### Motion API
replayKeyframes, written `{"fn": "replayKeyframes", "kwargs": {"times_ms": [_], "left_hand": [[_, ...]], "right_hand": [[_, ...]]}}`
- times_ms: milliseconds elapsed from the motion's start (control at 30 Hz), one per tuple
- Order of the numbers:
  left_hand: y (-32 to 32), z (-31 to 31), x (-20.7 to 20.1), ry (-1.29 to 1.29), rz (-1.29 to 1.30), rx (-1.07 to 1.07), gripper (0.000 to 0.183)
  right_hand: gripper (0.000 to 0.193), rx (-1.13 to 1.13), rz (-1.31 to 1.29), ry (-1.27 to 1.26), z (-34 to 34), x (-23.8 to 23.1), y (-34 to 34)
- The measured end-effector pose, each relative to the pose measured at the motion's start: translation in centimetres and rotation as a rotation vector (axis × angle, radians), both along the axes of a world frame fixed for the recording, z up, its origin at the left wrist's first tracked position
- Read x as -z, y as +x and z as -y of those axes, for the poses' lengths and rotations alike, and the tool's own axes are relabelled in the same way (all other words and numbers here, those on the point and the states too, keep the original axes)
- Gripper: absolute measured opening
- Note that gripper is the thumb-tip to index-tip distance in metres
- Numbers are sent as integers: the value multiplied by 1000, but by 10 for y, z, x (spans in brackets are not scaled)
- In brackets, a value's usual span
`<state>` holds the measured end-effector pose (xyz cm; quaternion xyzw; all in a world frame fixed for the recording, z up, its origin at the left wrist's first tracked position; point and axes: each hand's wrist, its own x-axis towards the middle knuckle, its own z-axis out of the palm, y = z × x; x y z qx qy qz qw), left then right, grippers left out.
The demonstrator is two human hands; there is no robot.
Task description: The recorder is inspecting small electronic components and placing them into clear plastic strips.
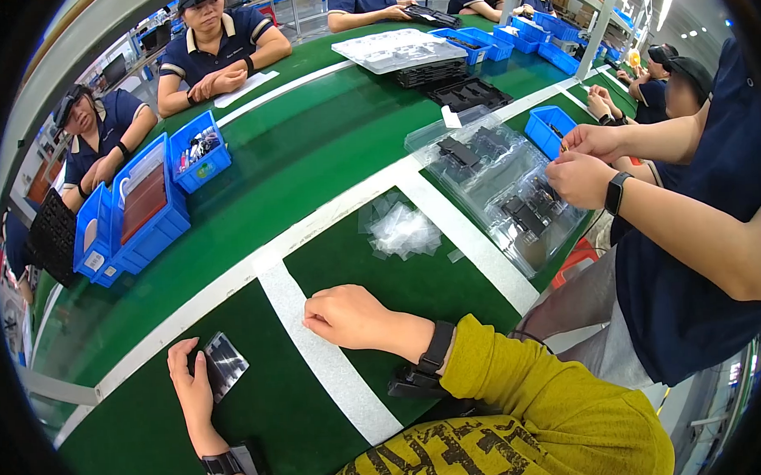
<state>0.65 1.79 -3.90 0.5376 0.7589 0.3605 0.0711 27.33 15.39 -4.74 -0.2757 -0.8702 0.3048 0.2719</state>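
On the green work surface at the lower left, my left hand (190,383) rests with its fingers bent and apart from the thumb. Right beside that thumb lies a small flat dark rectangular piece (227,365) with a glossy, reflective face. My right hand (350,318) is closed, knuckles up, over the edge of a white tape strip (322,350). Whatever its curled fingers hold, if anything, is hidden. Beyond it sits a loose pile of clear plastic film pieces (401,231).
At right, a co-worker's hands (585,165) work over clear trays (504,242) of black parts. Blue bins (146,214) stand at the left across the green belt (309,147). Stacked black trays (441,72) lie farther back. More people sit opposite.
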Motion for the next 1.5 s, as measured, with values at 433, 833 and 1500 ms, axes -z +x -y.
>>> {"fn": "replayKeyframes", "kwargs": {"times_ms": [433, 833, 1500], "left_hand": [[-9, 3, 6, 103, -36, 6, 19], [-4, 2, 10, 37, -114, -12, 30], [6, 0, 2, -350, -255, -76, 93]], "right_hand": [[14, -42, 11, 6, -3, -4, -7], [15, 91, 92, -175, 1, -7, 1], [73, -6, 469, 375, -8, 10, 2]]}}
